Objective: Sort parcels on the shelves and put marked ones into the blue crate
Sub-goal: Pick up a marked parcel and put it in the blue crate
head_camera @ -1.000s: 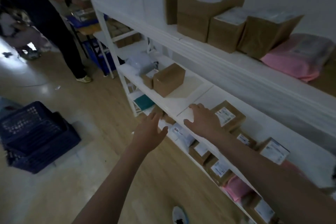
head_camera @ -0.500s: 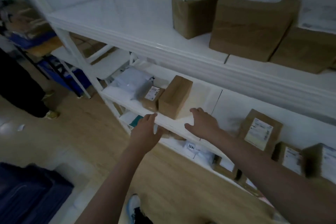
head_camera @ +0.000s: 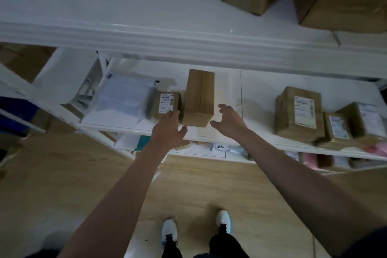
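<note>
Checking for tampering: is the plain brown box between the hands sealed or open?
Sealed, apparently: the plain brown box has flaps lying flat, meeting along a closed centre seam.

plain brown box [head_camera: 200, 98] | unlabelled, lying lengthwise | middle shelf [head_camera: 259, 88] | touching small labelled box [head_camera: 167, 103] on its left

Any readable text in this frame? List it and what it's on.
None legible.
Small brown cardboard box at the left hand: white barcode label, print blurred.
Three taped brown boxes at right: labels too small.
Handwritten white tag on the lower shelf: unreadable.
Tall plain brown box: no label visible.
</note>
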